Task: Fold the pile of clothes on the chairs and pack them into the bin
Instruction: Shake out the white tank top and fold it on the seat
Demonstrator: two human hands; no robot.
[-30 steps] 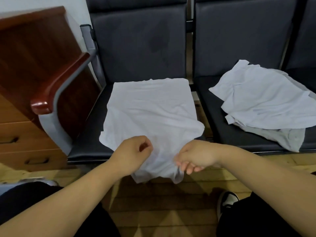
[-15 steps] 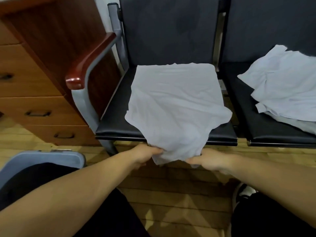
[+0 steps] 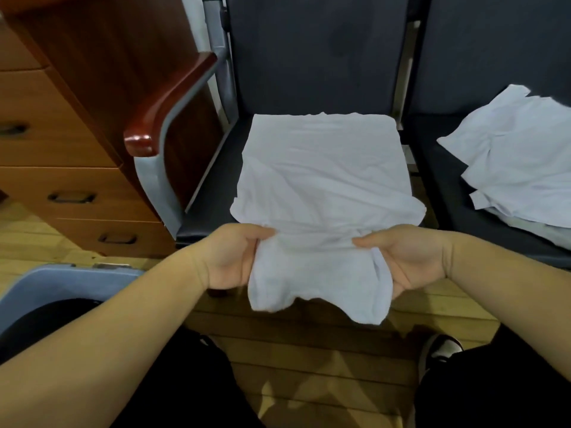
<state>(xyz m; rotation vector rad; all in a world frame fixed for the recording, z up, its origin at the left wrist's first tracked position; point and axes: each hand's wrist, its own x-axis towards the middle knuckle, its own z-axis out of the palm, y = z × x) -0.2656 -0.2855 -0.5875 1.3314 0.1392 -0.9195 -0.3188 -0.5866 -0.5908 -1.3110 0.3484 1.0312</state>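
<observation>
While the white shirt lies spread over the chair seat beside the wooden armrest, its near edge hangs off the front. Our left grip and right grip both clamp that bunched edge, thumbs on top. The pile of clothes is on the neighbouring seat. The blue bin is at lower left.

I counted two dark chairs, one white shirt, one heap of clothes, one blue bin, one wooden dresser, two hands.
</observation>
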